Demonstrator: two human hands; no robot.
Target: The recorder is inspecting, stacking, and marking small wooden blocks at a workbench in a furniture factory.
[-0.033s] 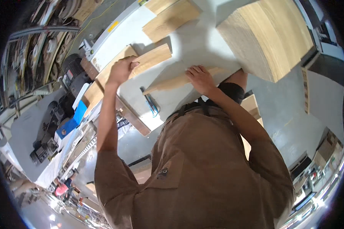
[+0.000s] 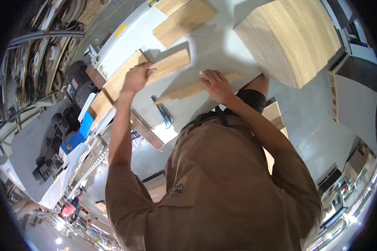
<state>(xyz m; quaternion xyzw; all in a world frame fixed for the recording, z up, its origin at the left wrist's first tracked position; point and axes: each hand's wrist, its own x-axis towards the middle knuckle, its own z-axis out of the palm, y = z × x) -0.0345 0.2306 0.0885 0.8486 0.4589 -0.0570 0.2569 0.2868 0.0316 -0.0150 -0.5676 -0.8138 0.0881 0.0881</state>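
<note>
My left hand [image 2: 137,78] grips a light wooden board [image 2: 170,66] near its left end, fingers closed around it. The board's free end points right over the pale worktable [image 2: 192,104]. My right hand [image 2: 218,87] lies over a thin, tapered wood strip [image 2: 181,92], fingers slightly bent and a little apart. By the fingertips is a small white spot I cannot make out. A blue utility knife [image 2: 163,113] rests on the table left of the strip's tip.
Further wood pieces [image 2: 184,24] lie at the table's far side. A large stack of boards [image 2: 295,39] stands far right. Along the left edge are a brown bar [image 2: 147,129], dark motor-like machinery [image 2: 77,77] and a blue box [image 2: 86,124]. A shelf rack [image 2: 42,62] stands beyond.
My left hand and its board have shifted slightly right over the table. The fingers of my right hand have straightened a little, and a white spot shows at their tips.
</note>
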